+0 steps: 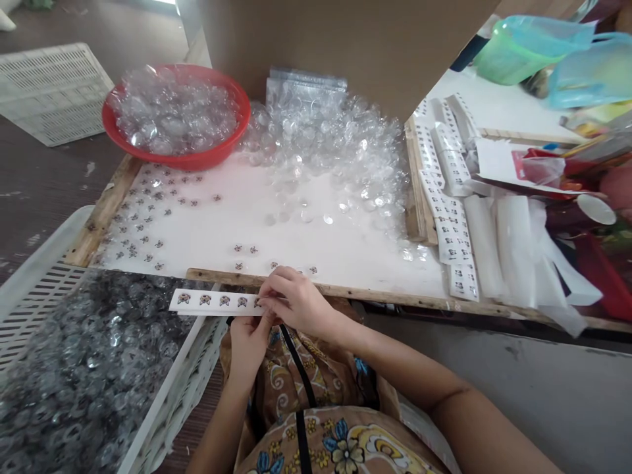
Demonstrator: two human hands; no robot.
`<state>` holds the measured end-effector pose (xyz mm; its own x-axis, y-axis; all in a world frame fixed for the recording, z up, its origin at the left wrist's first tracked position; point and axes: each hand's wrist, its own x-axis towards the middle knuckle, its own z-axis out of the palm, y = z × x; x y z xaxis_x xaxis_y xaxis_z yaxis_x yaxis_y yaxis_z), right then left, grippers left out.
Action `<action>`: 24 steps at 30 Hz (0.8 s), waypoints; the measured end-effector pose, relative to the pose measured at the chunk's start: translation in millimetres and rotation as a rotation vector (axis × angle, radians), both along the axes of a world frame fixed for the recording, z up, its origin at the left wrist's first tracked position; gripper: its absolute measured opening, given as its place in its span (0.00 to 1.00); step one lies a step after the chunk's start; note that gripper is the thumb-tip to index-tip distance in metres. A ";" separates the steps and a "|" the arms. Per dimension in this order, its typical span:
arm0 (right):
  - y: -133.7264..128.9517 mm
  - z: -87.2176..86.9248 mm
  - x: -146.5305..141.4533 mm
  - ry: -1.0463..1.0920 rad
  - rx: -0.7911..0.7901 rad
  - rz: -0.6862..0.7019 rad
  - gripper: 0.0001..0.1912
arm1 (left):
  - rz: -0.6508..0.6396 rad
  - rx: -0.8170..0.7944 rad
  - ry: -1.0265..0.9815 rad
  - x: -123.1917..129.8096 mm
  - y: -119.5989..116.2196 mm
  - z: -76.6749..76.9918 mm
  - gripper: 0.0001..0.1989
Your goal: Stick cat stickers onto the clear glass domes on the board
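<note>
A white strip of cat-face stickers [212, 301] reaches out leftward over the table's front edge. My left hand [249, 342] grips its right end from below, thumb and fingers closed. Directly above, my right hand [296, 304] is closed in a pinch at that same end, its fingertips touching the strip by the last visible cat face. Whether a single sticker is between those fingertips is hidden. Just beyond my hands, a few loose cat-face pieces [238, 249] lie on the white tabletop [212, 224]. More are scattered at its left side.
Clear round plastic pieces [340, 151] are heaped at the back. A red basin [182, 161] full of clear plastic stands back left. A white crate [162, 395] of similar pieces sits at lower left. Wooden strips [385, 294] edge the table; more sticker strips [447, 224] lie right.
</note>
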<state>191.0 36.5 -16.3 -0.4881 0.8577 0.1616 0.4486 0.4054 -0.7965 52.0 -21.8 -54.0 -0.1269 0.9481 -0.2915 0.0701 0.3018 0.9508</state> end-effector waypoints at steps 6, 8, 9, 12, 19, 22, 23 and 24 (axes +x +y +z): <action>2.7 -1.5 2.8 0.030 -0.170 -0.045 0.04 | -0.010 0.002 -0.025 1.8 -1.1 -1.8 0.17; -0.7 -3.3 0.9 0.026 -0.143 -0.073 0.05 | -0.031 -0.013 -0.005 0.1 -2.3 -2.8 0.17; -2.2 -4.1 0.0 0.021 -0.117 -0.076 0.06 | -0.038 -0.017 0.002 -0.8 -2.6 -2.9 0.18; -4.5 -5.7 -2.1 0.003 -0.043 -0.075 0.05 | -0.036 0.001 0.007 -2.7 -1.9 -2.4 0.17; -8.4 -12.0 -8.5 0.013 0.097 -0.027 0.05 | -0.006 -0.022 0.021 -7.0 1.1 -8.8 0.20; 1.6 -9.2 0.3 0.137 0.084 -0.037 0.06 | 0.027 -0.056 -0.028 -8.7 1.8 -9.0 0.17; 9.6 -7.9 7.2 0.191 0.027 -0.089 0.05 | 0.042 -0.071 -0.062 -9.0 2.0 -8.3 0.17; 19.9 -7.1 15.9 0.229 -0.045 -0.168 0.05 | 0.054 -0.088 -0.100 -9.1 2.0 -7.3 0.18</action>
